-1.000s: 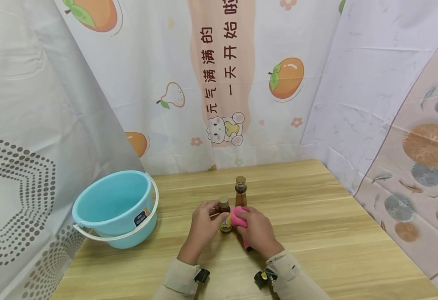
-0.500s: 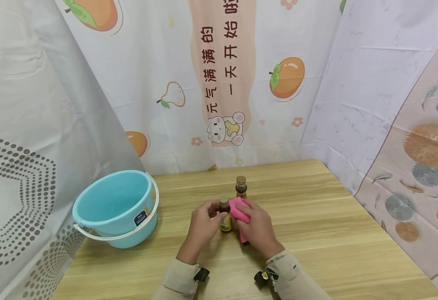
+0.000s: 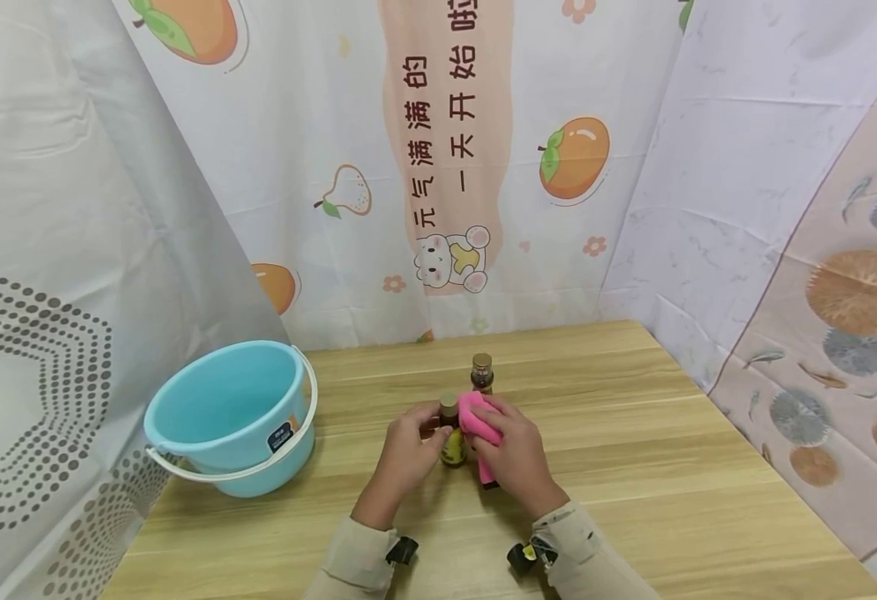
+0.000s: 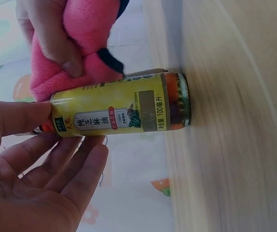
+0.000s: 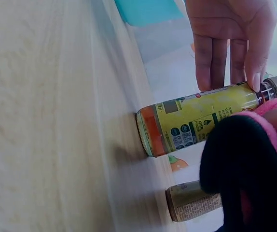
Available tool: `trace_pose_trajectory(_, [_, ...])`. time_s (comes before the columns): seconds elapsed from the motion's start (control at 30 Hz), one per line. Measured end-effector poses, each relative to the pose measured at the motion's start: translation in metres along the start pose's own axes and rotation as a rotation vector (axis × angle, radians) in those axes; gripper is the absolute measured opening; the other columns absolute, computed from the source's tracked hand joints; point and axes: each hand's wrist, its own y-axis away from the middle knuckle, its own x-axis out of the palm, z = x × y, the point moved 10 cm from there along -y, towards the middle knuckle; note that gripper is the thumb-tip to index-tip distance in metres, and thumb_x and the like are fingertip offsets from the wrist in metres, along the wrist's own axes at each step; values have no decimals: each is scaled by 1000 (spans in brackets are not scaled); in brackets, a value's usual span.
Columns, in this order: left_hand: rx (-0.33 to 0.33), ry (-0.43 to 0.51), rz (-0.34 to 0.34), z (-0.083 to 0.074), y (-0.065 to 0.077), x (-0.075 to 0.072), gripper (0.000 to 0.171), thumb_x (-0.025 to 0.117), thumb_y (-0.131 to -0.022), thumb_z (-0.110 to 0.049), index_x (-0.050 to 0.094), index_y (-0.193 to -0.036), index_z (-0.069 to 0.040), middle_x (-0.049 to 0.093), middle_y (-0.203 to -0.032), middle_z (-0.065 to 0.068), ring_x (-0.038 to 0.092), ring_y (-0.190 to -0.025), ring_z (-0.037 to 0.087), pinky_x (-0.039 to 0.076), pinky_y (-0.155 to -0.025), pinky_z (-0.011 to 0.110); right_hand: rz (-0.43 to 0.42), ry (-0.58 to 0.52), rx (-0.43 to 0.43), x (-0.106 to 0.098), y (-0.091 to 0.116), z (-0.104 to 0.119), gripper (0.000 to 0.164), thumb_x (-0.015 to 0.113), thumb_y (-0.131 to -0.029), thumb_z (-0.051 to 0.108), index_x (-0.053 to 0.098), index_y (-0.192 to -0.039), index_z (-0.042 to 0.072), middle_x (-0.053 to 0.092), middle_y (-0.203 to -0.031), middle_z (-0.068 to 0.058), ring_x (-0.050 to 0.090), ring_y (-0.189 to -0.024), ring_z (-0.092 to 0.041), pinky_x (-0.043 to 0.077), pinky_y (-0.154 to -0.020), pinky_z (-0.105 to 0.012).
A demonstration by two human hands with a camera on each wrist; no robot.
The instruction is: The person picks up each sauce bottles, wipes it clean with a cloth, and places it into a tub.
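Note:
A small sesame oil bottle [image 3: 453, 450] with a yellow label stands upright on the table, its base at the wood. My left hand [image 3: 406, 454] pinches it near the neck between thumb and fingers; the left wrist view shows the thumb [image 4: 18, 116] at the label's top end. In my right hand [image 3: 517, 454] is a bunched pink cloth [image 3: 481, 417] with a black part, held against the bottle's right side. The right wrist view shows the cloth's black side [image 5: 240, 169] in front of the bottle's shoulder. Behind stands a taller brown bottle [image 3: 483, 375], its lower part hidden by cloth and hand.
A light blue bucket [image 3: 251, 467] with a white handle stands at the table's left. The wooden table [image 3: 633, 467] reaches back to a printed curtain [image 3: 296, 100], with more hanging cloth along both sides.
The right hand has moved the pink cloth slightly up and left along the sesame oil bottle, covering more of the taller bottle behind. The left hand keeps its hold in nearly the same place.

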Motion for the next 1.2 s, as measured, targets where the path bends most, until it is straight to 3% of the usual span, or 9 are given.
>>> trace_pose_trajectory(0.4, [-7, -59, -11, -1, -1, 3, 39, 73, -99, -24, 69, -134, -7, 62, -137, 10, 65, -123, 27, 58, -99, 37, 196, 197, 45, 19, 4, -7, 40, 86, -84, 20, 78, -123, 15, 70, -130, -13, 71, -110, -33, 61, -88, -48])
trace_pose_trajectory(0.67, [-10, -73, -8, -1, -1, 3, 29, 73, -99, -24, 74, -125, -11, 60, -134, 10, 63, -123, 25, 58, -98, 34, 332, 301, 90, 31, 11, -15, 39, 88, -84, 26, 79, -121, 16, 68, -133, -16, 71, -111, -37, 60, -89, -50])
trace_pose_trajectory(0.93, [-2, -79, -11, 0, -1, 2, 27, 73, -99, -23, 74, -124, -13, 62, -135, 7, 64, -123, 23, 58, -98, 33, 307, 319, 57, 32, 12, -13, 40, 88, -83, 27, 79, -120, 16, 69, -131, -15, 72, -109, -34, 61, -89, -49])
trace_pose_trajectory(1.2, [-75, -5, -23, 8, -1, 0, 40, 75, -97, -24, 64, -132, -8, 67, -131, 11, 69, -120, 30, 59, -96, 34, 206, 283, -3, 24, 8, -9, 39, 89, -80, 20, 80, -118, 16, 71, -130, -13, 72, -111, -34, 61, -90, -48])
